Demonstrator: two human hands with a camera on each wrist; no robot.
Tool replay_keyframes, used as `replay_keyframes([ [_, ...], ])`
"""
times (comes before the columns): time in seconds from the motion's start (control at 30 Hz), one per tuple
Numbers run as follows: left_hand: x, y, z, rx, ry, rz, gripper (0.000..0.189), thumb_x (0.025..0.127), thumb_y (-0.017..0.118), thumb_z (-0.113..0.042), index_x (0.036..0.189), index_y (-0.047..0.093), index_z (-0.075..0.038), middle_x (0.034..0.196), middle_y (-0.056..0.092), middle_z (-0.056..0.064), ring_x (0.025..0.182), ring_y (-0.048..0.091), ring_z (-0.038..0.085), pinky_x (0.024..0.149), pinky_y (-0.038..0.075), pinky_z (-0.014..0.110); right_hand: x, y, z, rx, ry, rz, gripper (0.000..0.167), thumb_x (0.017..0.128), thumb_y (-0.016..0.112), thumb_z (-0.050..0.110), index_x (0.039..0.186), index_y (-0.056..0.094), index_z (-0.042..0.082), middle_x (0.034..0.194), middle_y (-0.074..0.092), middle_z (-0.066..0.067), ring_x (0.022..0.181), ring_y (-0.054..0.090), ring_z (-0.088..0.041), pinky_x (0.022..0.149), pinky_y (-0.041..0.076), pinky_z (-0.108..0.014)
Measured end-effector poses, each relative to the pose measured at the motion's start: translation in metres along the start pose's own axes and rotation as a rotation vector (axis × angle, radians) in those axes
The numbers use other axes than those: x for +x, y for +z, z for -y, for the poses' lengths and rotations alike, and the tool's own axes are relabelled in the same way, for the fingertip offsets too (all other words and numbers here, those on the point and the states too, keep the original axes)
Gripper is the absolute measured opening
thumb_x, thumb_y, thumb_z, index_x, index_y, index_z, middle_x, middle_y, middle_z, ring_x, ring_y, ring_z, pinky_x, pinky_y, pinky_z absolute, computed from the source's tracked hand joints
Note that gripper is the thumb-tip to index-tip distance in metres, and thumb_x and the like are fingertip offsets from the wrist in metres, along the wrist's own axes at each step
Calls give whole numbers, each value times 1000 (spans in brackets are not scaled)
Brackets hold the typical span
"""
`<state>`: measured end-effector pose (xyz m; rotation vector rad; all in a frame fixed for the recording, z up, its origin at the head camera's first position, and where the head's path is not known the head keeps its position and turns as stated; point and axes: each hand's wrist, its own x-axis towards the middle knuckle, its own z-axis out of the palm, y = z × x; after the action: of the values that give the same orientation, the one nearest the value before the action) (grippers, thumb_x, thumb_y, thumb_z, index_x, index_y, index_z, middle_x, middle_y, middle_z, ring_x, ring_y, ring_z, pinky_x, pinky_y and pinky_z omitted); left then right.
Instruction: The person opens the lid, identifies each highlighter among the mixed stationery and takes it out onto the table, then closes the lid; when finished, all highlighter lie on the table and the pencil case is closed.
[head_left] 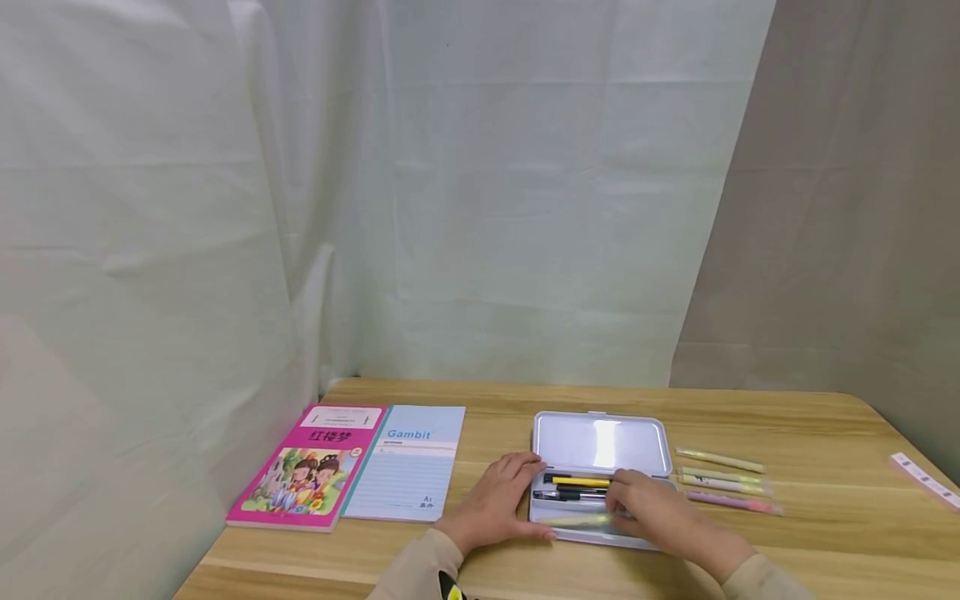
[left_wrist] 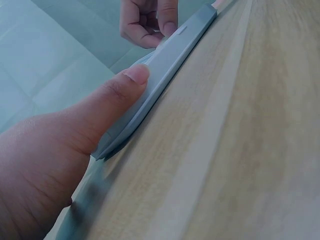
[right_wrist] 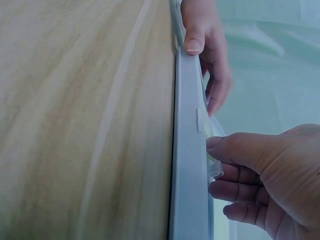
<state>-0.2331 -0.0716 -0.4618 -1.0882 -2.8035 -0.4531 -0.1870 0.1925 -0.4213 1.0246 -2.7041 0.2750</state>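
An open white pencil case (head_left: 585, 539) lies on the table with its lid hinged back. My left hand (head_left: 497, 504) grips its left end, the thumb on the front corner and the fingers toward the back. Low in the tray, a pale yellow highlighter (head_left: 577, 521) lies along the front side. My right hand (head_left: 656, 510) pinches its right end, and the clear tip shows between thumb and fingers in the right wrist view. Behind it lie a black pen (head_left: 570, 495) and a yellow and black pencil or pen (head_left: 577, 481), their right ends hidden by my right hand.
Right of the case lie a pale yellow highlighter (head_left: 720, 460), another yellowish one (head_left: 722, 481) and a purple-pink one (head_left: 733, 502). A pink book (head_left: 255, 510) and a light blue notebook (head_left: 401, 479) lie to the left. A white strip (head_left: 926, 481) is near the right edge.
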Motion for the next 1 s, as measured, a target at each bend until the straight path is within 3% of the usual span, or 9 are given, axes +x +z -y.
replay_keyframes([
  [0.2, 1, 0, 0, 2, -8, 4, 94, 73, 58, -78, 143, 42, -17, 147, 41, -3, 136, 39, 18, 116, 34, 40, -1, -5, -2, 17, -2, 8, 18, 78, 77, 12, 81, 60, 18, 80, 55, 11, 71, 51, 1, 59, 48, -20],
  [0.5, 0, -1, -1, 2, -7, 12, 95, 73, 59, -77, 143, 43, -16, 147, 41, -2, 136, 39, 19, 116, 34, 40, -4, -15, -7, 209, 61, 40, 14, 82, 73, 9, 80, 61, 17, 78, 55, 14, 71, 48, 5, 59, 48, -19],
  [0.77, -1, 0, -1, -17, -29, 33, 97, 72, 59, -78, 144, 42, -16, 149, 40, -2, 137, 38, 19, 117, 33, 42, -11, -23, -15, 309, 73, -21, 9, 84, 72, 13, 82, 63, 16, 80, 58, 14, 74, 53, 6, 61, 52, -21],
  [1.0, 0, 0, 0, -10, -13, 19, 96, 73, 57, -78, 144, 42, -16, 148, 41, -1, 136, 39, 19, 116, 34, 41, -17, -38, -22, 272, 93, -73, 8, 84, 71, 14, 82, 64, 16, 80, 58, 14, 74, 52, 6, 60, 51, -21],
])
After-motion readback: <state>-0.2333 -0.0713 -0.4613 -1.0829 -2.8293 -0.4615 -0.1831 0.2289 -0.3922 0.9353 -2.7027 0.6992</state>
